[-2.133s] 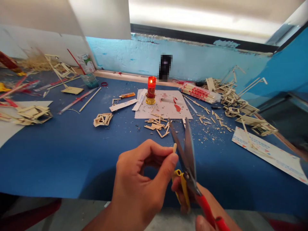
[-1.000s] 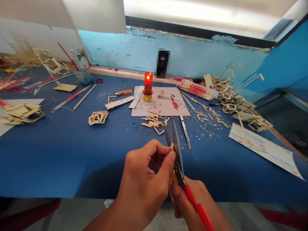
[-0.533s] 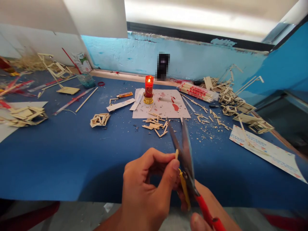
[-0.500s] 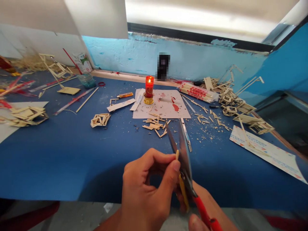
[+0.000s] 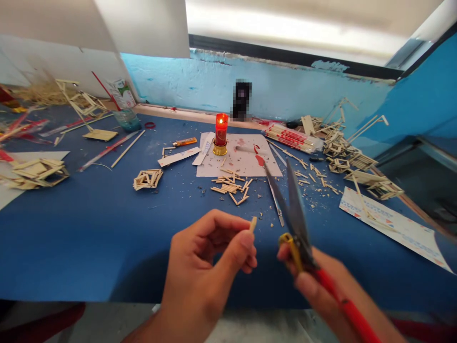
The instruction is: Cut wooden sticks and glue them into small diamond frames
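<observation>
Between its thumb and forefinger, my left hand (image 5: 209, 267) pinches a short wooden stick (image 5: 253, 224), whose pale tip sticks up. Beside it, my right hand (image 5: 324, 281) grips a pair of scissors (image 5: 296, 209) with red and yellow handles. The blades point away from me and stand slightly apart, clear of the stick. Beyond my hands lies a small pile of cut stick pieces (image 5: 228, 186). A narrow metal blade (image 5: 277, 205) rests on the table, partly behind the scissors.
A lit red candle (image 5: 221, 131) stands on a stained white sheet (image 5: 246, 166). Left of it are a lighter (image 5: 184, 142) and a small stick frame (image 5: 148, 179). Packaged sticks (image 5: 291, 137) and heaped stick structures (image 5: 346, 150) lie right on the blue table (image 5: 107, 228).
The scissors have moved right, away from the stick, with my right hand. My left hand has shifted slightly left, still pinching the stick.
</observation>
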A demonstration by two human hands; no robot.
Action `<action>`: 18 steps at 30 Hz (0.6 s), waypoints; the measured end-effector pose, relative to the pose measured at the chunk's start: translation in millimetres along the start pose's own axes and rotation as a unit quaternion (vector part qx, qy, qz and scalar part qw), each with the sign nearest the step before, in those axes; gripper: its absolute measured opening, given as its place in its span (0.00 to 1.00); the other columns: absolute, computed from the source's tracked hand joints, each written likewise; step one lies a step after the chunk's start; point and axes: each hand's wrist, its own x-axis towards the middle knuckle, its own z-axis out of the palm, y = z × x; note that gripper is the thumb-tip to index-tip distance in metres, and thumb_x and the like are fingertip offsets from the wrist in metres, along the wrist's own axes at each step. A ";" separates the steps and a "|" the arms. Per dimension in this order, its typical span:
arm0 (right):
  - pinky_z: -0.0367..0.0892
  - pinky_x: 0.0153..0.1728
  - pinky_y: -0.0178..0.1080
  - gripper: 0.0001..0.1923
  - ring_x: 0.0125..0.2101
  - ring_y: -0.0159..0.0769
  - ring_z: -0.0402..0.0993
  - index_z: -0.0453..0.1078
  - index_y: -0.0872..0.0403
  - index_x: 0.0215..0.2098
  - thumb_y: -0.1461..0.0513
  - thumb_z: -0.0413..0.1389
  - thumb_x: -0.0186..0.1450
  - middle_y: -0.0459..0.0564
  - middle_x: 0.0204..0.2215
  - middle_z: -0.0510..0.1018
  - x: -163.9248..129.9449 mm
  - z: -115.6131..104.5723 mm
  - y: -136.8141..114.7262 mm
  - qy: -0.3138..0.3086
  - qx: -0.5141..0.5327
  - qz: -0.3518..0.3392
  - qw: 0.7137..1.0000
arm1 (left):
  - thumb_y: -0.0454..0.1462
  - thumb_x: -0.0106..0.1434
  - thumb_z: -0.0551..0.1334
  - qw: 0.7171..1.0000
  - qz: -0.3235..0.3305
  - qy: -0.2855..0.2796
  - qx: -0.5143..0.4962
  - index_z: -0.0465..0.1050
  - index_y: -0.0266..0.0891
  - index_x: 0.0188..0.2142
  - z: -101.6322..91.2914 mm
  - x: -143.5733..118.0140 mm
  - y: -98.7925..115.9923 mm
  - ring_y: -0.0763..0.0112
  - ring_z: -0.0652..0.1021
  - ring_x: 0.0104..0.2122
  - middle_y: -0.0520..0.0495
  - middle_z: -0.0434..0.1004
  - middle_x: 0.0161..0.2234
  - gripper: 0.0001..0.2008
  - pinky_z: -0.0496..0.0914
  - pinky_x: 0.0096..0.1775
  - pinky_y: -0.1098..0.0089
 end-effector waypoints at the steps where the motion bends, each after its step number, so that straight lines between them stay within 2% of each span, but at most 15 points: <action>1: 0.76 0.41 0.43 0.29 0.42 0.48 0.82 0.75 0.45 0.47 0.36 0.48 0.69 0.52 0.47 0.84 15.1 -10.5 1.6 0.011 -0.054 0.019 0.998 | 0.36 0.66 0.69 1.000 -0.006 -0.012 -0.009 0.79 0.42 0.33 -5.9 3.5 2.1 0.78 0.80 0.21 0.55 0.80 0.23 0.04 0.75 0.26 0.82; 2: 0.74 0.37 0.44 0.30 0.37 0.48 0.81 0.75 0.48 0.43 0.36 0.45 0.69 0.53 0.41 0.84 31.8 -20.3 3.2 0.005 -0.119 0.042 0.992 | 0.37 0.67 0.69 1.000 -0.007 -0.026 -0.014 0.79 0.42 0.35 -11.7 7.4 4.4 0.78 0.80 0.22 0.55 0.81 0.24 0.03 0.75 0.27 0.82; 3: 0.70 0.32 0.44 0.31 0.31 0.47 0.79 0.74 0.48 0.38 0.35 0.44 0.69 0.53 0.34 0.84 49.5 -29.0 4.8 0.031 -0.198 0.074 0.977 | 0.37 0.68 0.68 0.999 -0.008 -0.042 -0.012 0.79 0.42 0.36 -17.6 11.8 6.9 0.77 0.80 0.23 0.55 0.81 0.25 0.03 0.76 0.28 0.81; 5: 0.68 0.32 0.46 0.31 0.31 0.52 0.80 0.73 0.50 0.37 0.36 0.45 0.69 0.57 0.32 0.84 83.9 -41.9 7.8 0.046 -0.336 0.108 0.935 | 0.37 0.69 0.67 0.998 0.004 -0.059 0.014 0.78 0.42 0.37 -28.8 22.8 11.7 0.77 0.80 0.26 0.54 0.82 0.28 0.03 0.76 0.31 0.80; 7: 0.66 0.31 0.48 0.30 0.34 0.60 0.81 0.74 0.53 0.38 0.38 0.47 0.68 0.64 0.34 0.84 112.5 -49.1 10.3 0.055 -0.368 0.113 0.921 | 0.37 0.70 0.66 0.996 0.014 -0.076 0.055 0.77 0.40 0.37 -38.9 37.2 16.2 0.75 0.80 0.28 0.53 0.82 0.30 0.04 0.76 0.32 0.78; 9: 0.65 0.31 0.48 0.29 0.36 0.63 0.81 0.74 0.56 0.38 0.40 0.48 0.69 0.69 0.36 0.84 132.4 -52.3 12.1 0.055 -0.375 0.101 0.920 | 0.38 0.72 0.63 0.989 0.023 -0.101 0.108 0.76 0.39 0.36 -47.0 54.8 19.8 0.73 0.80 0.31 0.51 0.81 0.32 0.07 0.76 0.34 0.75; 14: 0.63 0.28 0.43 0.21 0.32 0.53 0.80 0.73 0.55 0.34 0.47 0.52 0.69 0.65 0.33 0.83 151.4 -55.3 15.6 0.036 -0.383 0.052 0.922 | 0.39 0.72 0.61 0.970 0.004 -0.158 0.183 0.72 0.37 0.36 -54.1 100.5 21.5 0.72 0.77 0.32 0.51 0.77 0.31 0.08 0.73 0.35 0.73; 18: 0.64 0.30 0.46 0.20 0.33 0.54 0.78 0.73 0.56 0.32 0.48 0.55 0.69 0.65 0.33 0.82 147.8 -58.6 16.4 0.025 -0.392 0.015 0.920 | 0.38 0.69 0.66 0.968 -0.035 -0.166 0.187 0.73 0.37 0.36 -45.9 123.6 15.7 0.74 0.77 0.33 0.53 0.77 0.31 0.07 0.71 0.36 0.74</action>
